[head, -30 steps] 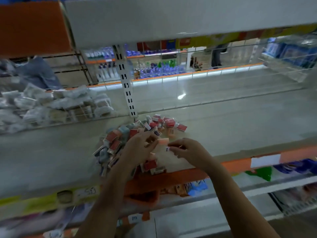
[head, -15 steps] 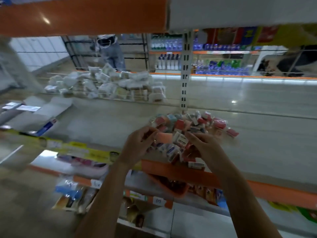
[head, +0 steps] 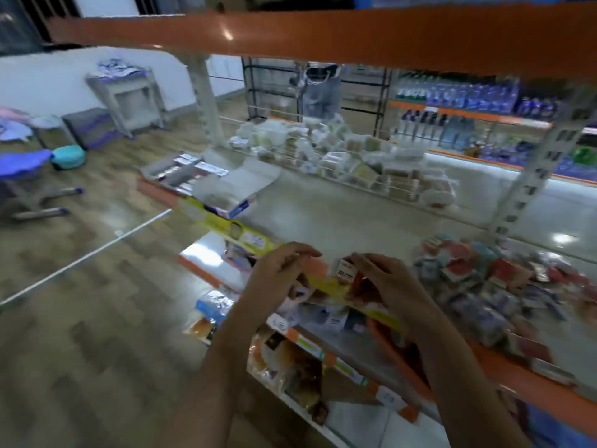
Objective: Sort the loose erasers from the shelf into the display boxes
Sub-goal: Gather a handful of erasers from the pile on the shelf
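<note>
Glossy orange metal shelf; wood-look floor; clear-plastic pkgs

2 bare forearms, left hand and right hand ungloved.

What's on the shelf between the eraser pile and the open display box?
Head view: bare grey shelf separates eraser pile from open display box.

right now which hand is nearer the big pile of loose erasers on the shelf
The right hand. It sits just left of the eraser pile, gripping a few erasers. The left hand is further left, beyond the right hand, at the shelf edge.
</note>
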Motion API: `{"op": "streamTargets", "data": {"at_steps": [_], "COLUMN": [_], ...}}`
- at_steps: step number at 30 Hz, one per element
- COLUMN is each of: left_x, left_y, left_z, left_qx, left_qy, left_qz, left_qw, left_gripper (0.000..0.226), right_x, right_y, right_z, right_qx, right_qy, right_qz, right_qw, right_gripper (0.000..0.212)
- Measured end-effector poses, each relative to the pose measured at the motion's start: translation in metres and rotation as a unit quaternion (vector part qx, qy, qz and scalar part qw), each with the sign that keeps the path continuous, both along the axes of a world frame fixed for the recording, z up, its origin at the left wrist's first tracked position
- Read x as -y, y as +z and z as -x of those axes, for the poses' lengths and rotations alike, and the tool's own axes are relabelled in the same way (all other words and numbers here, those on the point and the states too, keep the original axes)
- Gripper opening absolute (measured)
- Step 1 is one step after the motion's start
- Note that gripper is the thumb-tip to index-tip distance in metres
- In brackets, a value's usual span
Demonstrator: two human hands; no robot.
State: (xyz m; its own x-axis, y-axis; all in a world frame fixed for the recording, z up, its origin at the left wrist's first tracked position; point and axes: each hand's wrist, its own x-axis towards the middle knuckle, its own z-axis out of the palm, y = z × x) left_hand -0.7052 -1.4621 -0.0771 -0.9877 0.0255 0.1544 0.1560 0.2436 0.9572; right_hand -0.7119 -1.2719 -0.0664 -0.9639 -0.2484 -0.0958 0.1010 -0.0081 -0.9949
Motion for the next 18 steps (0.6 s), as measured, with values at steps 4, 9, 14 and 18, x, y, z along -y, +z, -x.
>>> {"op": "streamTargets", "data": {"at_steps": [4,9,14,18], "left_x": [0.083,0.182,0.253,0.291], "left_y": [0.002,0.003,-0.01,-0.02], "left_z": [-0.003,-0.006,0.006,0.028], "left_qx": [0.013,0.029,0.038,0.026], "left_qy": [0.02,0.015,0.044,0.046], "left_qz": [0.019,-0.015,-0.042,-0.058], "left_qw": [1.0,0.999,0.997,0.997], "left_gripper": [0.033,0.023,0.041,0.041], "right_x": [0.081,0.168,0.228,0.264], "right_y": [-0.002,-0.013,-0.031,-0.038], "right_z": [0.011,0.028,0.053,0.083], "right_qx": [0.003,0.048,0.09,0.084], "right_qy": [0.02,0.035,0.116,0.158], "right_qz": [0.019,0.105,0.168,0.142], "right_qw": [1.0,0.993,0.975,0.974], "right_gripper": [0.023,0.021,0.023,0.044]}}
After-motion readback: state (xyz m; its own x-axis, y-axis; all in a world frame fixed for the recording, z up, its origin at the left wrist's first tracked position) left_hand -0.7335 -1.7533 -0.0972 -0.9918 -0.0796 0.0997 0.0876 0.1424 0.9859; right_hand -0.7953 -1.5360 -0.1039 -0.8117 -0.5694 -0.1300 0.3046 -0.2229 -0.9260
